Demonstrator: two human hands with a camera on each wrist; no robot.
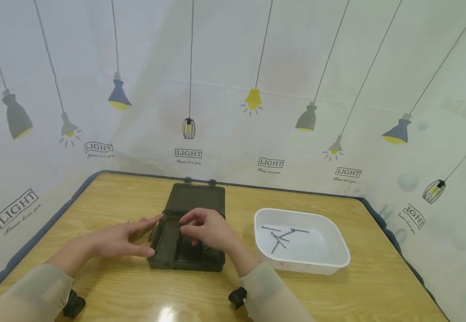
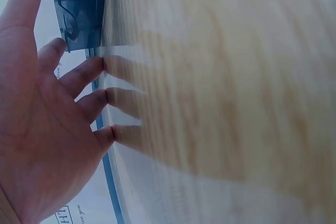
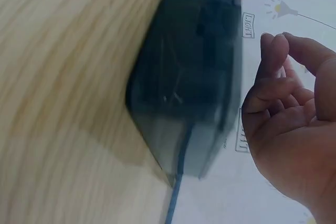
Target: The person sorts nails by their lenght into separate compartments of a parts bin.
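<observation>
Filling the box (image 1: 186, 264) seemed underway: left hand (image 1: 116, 239) spread beside it, right hand (image 1: 208, 230) narrow above, hold unclear. Nails (image 1: 285, 234) right of both likely called for fine pinching.

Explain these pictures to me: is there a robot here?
There's no robot: a person works here barehanded. The wide picture comes from a camera on the person's head; the other two come from the wrist cameras. On the wooden table stand an open dark box and a white tray holding several nail-like pieces. The left hand is spread at the box's left side, holding nothing. The right hand is over it, thumb and a finger meeting; whether they pinch anything, I can't tell.
</observation>
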